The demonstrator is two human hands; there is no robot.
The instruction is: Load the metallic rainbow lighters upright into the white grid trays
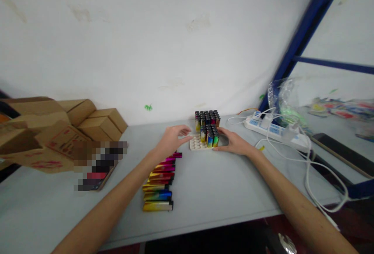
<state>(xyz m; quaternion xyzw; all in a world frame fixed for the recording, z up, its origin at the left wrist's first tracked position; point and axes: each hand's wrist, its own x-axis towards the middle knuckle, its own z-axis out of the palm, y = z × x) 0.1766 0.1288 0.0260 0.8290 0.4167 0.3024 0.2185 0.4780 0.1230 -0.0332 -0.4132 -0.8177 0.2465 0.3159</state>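
Observation:
A white tray [198, 143] with round holes lies on the table near the wall. Metallic coloured lighters [213, 140] with black tops stand upright in its right part, while the holes at its left front show bare. Behind them is another upright block of lighters [207, 117]. My right hand [235, 143] holds the tray's right side, thumb at the front corner and fingers by the lighters. Just left of the tray, my left hand [173, 137] hovers with thumb and fingers apart, nothing visible between them. A column of lighters [157, 195] lies flat below my left hand, partly hidden by it.
Cardboard boxes [99, 123] and an open carton [41, 137] stand at the left, beside a partly pixelated phone-like object [102, 172]. A white power strip [277, 132] with trailing cables lies at the right, near a blue metal frame [288, 61] and a dark phone [341, 152].

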